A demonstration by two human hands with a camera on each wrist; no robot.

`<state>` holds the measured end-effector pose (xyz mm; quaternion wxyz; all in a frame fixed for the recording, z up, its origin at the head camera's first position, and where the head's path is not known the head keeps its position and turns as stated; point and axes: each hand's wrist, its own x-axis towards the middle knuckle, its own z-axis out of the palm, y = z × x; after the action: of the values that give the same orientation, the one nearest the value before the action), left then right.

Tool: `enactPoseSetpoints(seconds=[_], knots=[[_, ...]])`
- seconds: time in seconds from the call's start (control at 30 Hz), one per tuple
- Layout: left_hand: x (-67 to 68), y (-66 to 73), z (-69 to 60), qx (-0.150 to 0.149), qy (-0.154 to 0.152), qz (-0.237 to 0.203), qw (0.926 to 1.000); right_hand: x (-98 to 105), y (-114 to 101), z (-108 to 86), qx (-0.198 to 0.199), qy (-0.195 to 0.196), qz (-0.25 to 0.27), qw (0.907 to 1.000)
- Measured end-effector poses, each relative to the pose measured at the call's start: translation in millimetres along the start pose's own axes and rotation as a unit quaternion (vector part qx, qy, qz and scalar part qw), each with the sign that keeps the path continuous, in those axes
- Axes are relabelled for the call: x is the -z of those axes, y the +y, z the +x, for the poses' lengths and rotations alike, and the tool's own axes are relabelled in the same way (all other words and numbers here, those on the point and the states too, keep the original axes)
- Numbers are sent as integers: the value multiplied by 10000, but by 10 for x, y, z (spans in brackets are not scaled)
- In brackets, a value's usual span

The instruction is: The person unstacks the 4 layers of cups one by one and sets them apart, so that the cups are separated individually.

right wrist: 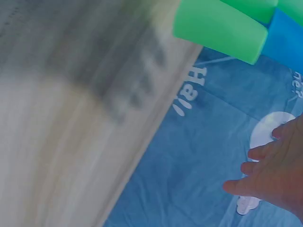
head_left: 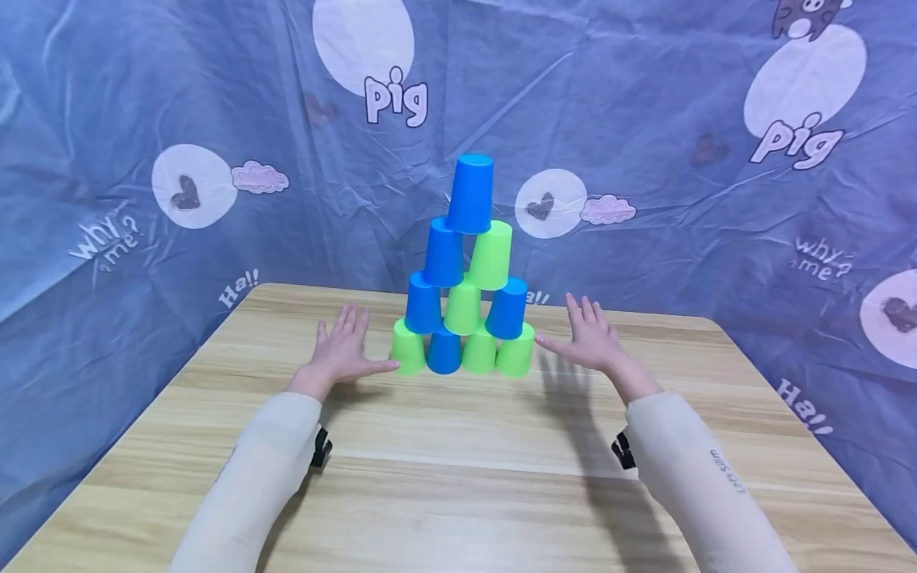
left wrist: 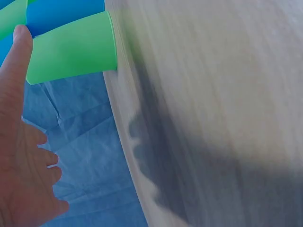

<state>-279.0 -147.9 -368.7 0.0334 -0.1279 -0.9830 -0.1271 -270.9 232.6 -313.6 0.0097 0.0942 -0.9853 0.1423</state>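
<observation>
Well, a blue printed cloth (head_left: pixel 645 95) hangs behind everything, and in front of it sits a wood-grain table (head_left: pixel 458 509), broad enough to leave the work well back from the near edge. Near its far side, about midway across, rises a pyramid of cups (head_left: pixel 462 309) in four tiers: four, three, two, one. It seems built for balance, each upper cup straddling the two beneath it.

From the near side reach two pale sleeves (head_left: pixel 251 477) (head_left: pixel 702 485). The left hand (head_left: pixel 342 350) and right hand (head_left: pixel 591 342) flank the base, fingers spread, thumbs pointing inward, neither gripping anything. I'd guess they're held wide to keep from jostling the tiers. Each thumb tip comes right beside an outer cup; whether either touches, I can't tell.

Every cup is upside down, its wider rim below, presumably for a firmer footing. That hides the insides, so I can't say whether anything is under them. The leftmost green cup (head_left: pixel 408 348) and rightmost green cup (head_left: pixel 516 352) end the bottom row, with one blue and one green between; the top blue cup (head_left: pixel 472 195) stands alone. Smallest are the black fittings (head_left: pixel 321 448) (head_left: pixel 623 450) by the cuffs.
</observation>
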Motion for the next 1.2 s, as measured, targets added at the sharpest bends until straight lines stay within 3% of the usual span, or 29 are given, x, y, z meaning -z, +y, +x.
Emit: enactPoseSetpoints(seconds=[0.5,0.63,0.73,0.83,1.0,1.2], knots=[[128,-39,96,124,43,-499,9987,698,-362,224,285,121,171,9994],[116,-34,114,124,104,-762,9970,819,-501,301,458,251,368,9980],[73,-26,118,98,190,-1085,9939,880,-602,366,573,384,793,9945],[19,-16,118,97,285,-1544,9875,926,-702,424,556,500,1435,9868],[-81,-2,132,177,412,-2317,9718,953,-862,497,493,795,2486,9641],[-155,55,163,111,504,-3235,9448,925,-1015,554,586,1288,3209,9365]])
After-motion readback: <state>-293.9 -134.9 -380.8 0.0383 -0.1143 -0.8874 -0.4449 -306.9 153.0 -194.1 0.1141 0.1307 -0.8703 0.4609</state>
